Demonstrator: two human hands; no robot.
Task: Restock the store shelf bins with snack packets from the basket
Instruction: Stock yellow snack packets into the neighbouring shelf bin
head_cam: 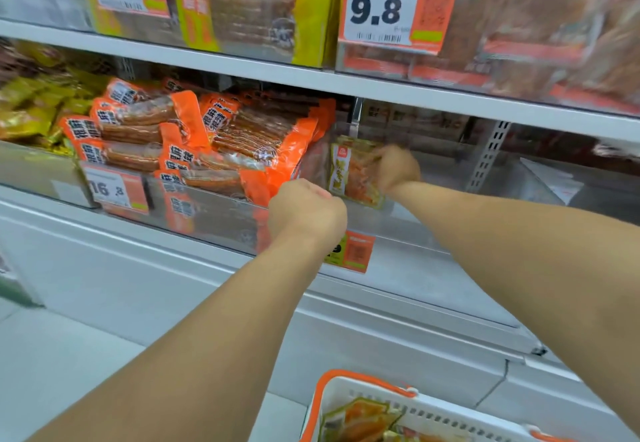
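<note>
Two bare forearms reach from the near edge of the view toward the middle shelf. Nearest the camera, a white basket [349,403] with an orange handle sits at the bottom edge, with green-and-orange snack packets [360,424] lying inside. Beyond it runs the white ledge of the lower shelf [138,268].

Left hand [306,209]: fingers curled into a loose fist at the front edge of the clear bin; what it grips, if anything, cannot be made out. An orange price tag [356,251] shows just below this hand on the bin front.

Right hand [396,167]: reaches farther in, fingers closed on the upper right part of a green-edged snack packet [353,174], which stands upright inside the clear bin [433,233], close against its left side. This area is motion-blurred.

Left neighbouring bin: heaped with orange sausage packets [194,143], tag reading 16.8 [114,188] on its front. Farther left, yellow packets [31,109].

Upper shelf [311,77], farthest: more bagged goods, with a tag reading 9.8 [384,8].
</note>
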